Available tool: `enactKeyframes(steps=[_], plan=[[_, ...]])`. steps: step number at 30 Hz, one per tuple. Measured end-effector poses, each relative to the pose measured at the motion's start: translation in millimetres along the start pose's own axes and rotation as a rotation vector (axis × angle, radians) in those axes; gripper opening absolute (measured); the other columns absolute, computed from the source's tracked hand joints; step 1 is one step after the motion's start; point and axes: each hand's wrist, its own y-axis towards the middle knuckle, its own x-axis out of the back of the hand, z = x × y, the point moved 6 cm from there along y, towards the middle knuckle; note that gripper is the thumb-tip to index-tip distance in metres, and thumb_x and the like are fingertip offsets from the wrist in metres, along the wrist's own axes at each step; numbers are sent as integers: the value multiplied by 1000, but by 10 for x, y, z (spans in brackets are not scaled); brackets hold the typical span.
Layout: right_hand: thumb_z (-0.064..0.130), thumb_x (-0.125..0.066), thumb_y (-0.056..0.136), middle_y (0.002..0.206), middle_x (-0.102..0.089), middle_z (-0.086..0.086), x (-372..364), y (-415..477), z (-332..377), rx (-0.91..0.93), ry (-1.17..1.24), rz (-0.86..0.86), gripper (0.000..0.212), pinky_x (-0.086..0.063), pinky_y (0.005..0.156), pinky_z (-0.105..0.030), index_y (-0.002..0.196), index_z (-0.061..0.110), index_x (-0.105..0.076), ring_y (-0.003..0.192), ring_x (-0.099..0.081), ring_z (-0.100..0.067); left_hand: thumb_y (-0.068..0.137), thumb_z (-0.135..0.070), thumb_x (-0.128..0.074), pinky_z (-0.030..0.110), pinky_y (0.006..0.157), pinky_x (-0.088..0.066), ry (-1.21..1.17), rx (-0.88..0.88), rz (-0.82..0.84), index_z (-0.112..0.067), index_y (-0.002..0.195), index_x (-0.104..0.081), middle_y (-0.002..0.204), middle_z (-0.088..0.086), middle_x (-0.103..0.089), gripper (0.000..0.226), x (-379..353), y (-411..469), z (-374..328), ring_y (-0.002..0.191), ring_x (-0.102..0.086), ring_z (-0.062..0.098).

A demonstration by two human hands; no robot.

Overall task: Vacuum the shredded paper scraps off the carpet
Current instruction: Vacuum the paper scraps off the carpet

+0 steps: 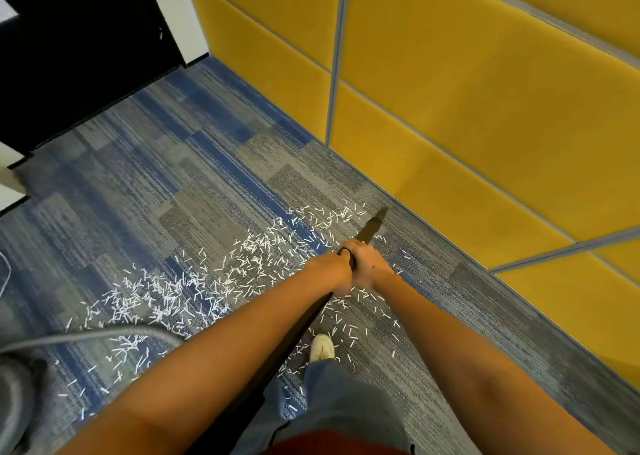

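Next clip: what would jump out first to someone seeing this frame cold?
The bright yellow panelled wall fills the upper right. White shredded paper scraps lie scattered across the blue-grey carpet, from the lower left towards the wall's foot. At centre, the left hand and right hand both grip a black vacuum wand, its nozzle pointing down at the carpet near the wall.

Scraps (180, 291) on carpet (173, 177), wand (372, 227) over them, wall (485, 108) rt
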Motion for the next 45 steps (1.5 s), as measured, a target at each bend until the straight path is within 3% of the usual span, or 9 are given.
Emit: enactKeyframes(steps=[4, 7, 11, 19, 22, 28, 32, 39, 45], plan=[[4, -68, 75, 101, -60, -7, -148, 222, 278, 33, -46, 52, 25, -47, 89, -37, 99, 10, -62, 92, -57, -25, 93, -17, -54, 29, 79, -48, -84, 76, -17, -13, 148, -17, 97, 5, -48, 66, 15, -57, 345, 100, -59, 22], [7, -66, 77, 101, -60, -4, -241, 353, 465, 54, -68, 91, 22, -48, 88, -36, 98, 13, -62, 91, -58, -23, 92, -14, -54, 25, 70, -45, -97, 102, -22, -13, 149, -13, 80, 3, -42, 70, 3, -90, 569, 78, -54, 18], [3, -64, 78, 97, -59, -3, -379, 478, 725, 72, -58, 128, 21, -47, 84, -28, 98, 11, -61, 87, -58, -21, 91, -14, -54, 28, 74, -46, -123, 132, -18, -14, 148, -15, 84, 3, -45, 69, -30, -140, 862, 91, -56, 22], [5, -66, 76, 97, -59, -6, -588, 549, 1132, 120, -69, 139, 23, -49, 88, -37, 83, 21, -51, 86, -59, -23, 92, -14, -52, 27, 69, -45, -117, 116, -9, -16, 151, 0, 76, 3, -40, 78, -126, -282, 1246, 74, -50, 18], [6, -68, 75, 100, -60, -7, -622, 489, 1171, 118, -50, 104, 21, -47, 91, -39, 93, 13, -60, 90, -59, -24, 93, -14, -50, 28, 70, -45, -76, 105, -11, -16, 151, 3, 83, 4, -44, 79, -150, -336, 1291, 77, -52, 19], [4, -66, 76, 107, -59, -9, -651, 283, 1038, 44, -31, 58, 30, -46, 91, -40, 106, 9, -60, 97, -57, -26, 92, -13, -51, 35, 87, -47, -33, 48, 12, -14, 150, -3, 105, 9, -51, 76, -269, -358, 1190, 109, -55, 27], [6, -65, 76, 105, -60, -9, -659, 126, 938, -5, -55, 28, 29, -47, 88, -40, 104, 9, -59, 94, -58, -26, 91, -13, -53, 31, 74, -45, 4, -2, 5, -12, 150, -2, 97, 9, -49, 78, -331, -386, 1069, 101, -57, 25], [3, -65, 77, 109, -61, -10, -701, -67, 839, -56, -44, 1, 32, -46, 91, -37, 108, 7, -59, 98, -58, -26, 93, -15, -51, 31, 72, -41, 54, -52, -5, -14, 151, -1, 119, 10, -48, 76, -419, -459, 933, 110, -55, 25], [3, -64, 77, 110, -61, -9, -775, -284, 764, -110, -46, -42, 31, -47, 90, -42, 107, 10, -59, 98, -59, -27, 92, -13, -51, 37, 88, -46, 75, -103, 30, -12, 151, 0, 123, 13, -48, 78, -593, -482, 832, 112, -54, 29]])
